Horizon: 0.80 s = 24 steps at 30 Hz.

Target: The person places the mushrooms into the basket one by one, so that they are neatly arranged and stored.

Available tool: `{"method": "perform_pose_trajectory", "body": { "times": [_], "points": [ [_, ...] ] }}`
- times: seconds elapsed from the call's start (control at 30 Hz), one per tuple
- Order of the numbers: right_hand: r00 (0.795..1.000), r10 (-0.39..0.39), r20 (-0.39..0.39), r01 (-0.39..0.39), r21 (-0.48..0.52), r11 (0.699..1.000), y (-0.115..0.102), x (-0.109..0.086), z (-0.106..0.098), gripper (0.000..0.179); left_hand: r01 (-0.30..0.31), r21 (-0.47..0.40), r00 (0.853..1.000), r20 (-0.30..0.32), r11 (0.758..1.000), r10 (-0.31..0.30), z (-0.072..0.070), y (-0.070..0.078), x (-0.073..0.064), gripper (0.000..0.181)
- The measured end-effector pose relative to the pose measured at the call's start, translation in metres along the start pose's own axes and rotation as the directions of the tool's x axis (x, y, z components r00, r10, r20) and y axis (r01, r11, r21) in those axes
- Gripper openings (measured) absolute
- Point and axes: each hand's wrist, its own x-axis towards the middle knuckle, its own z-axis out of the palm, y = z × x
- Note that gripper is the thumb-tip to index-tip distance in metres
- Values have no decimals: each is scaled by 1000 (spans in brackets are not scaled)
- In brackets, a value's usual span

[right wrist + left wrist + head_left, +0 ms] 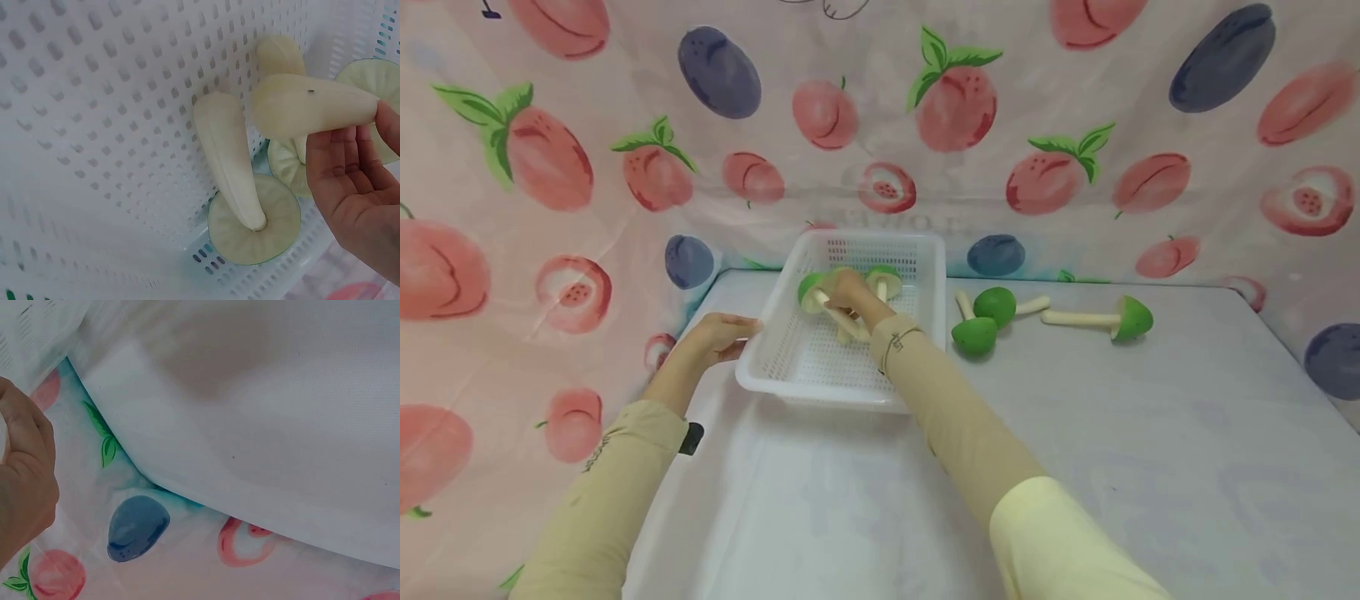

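A white plastic basket [820, 398] with perforated walls stands on the table. My left hand [722, 335] grips its left rim, thumb above and fingers below; in the left wrist view that hand [25, 469] shows at the left edge. Inside the basket, my right hand [853, 293] pinches a toy mushroom by its pale stem [312, 106], thumb on one side and fingers on the other. Other green-capped toy mushrooms lie in the basket, including one [884, 282] to the right of the hand and one [228, 156] with its stem pointing up the perforated wall.
Right of the basket, two toy mushrooms [974, 336] [996, 307] lie close together, and another mushroom [1131, 319] lies farther right with its stem pointing left. A fruit-print cloth [887, 108] hangs behind the white-covered table [1150, 433] and along its left side.
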Motion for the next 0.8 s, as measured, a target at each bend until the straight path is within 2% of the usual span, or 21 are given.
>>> {"method": "perform_pose_trajectory", "body": {
  "times": [0.03, 0.1, 0.17, 0.23, 0.4, 0.53, 0.67, 0.8],
  "points": [
    [1000, -1, -2, 1, -1, 1000, 2, 3, 1, 49, 3, 4, 1000, 3, 1000, -3, 0, 1, 0, 58],
    [1000, 30, -3, -30, -17, 999, -9, -29, -6, 50, 4, 9, 1000, 11, 1000, -4, 1, 1, -1, 58],
    [999, 33, -25, -34, -31, 999, -15, -51, -8, 51, 2, 17, 1000, 13, 1000, -2, 0, 1, -1, 58],
    [999, 8, -46, -11, -70, 997, -17, -66, -8, 56, -1, 20, 1000, 14, 1000, 0, -1, 1, -1, 58],
    [995, -60, -78, 50, -124, 991, -11, -73, -3, 64, 0, 21, 1000, 21, 1000, 0, 0, 1, -1, 59],
    [993, -78, -93, 68, -103, 992, -8, -76, -4, 64, -1, 18, 1000, 21, 1000, 0, 0, 2, 1, 58],
    [994, -61, -91, 48, -142, 989, -10, -73, -5, 52, 0, 18, 1000, 27, 1000, 0, -1, 1, 2, 59],
    [996, -48, -69, 35, -169, 985, -15, -70, -8, 27, -4, 24, 1000, 28, 1000, 4, -2, 1, 0, 59]
  ]
}}
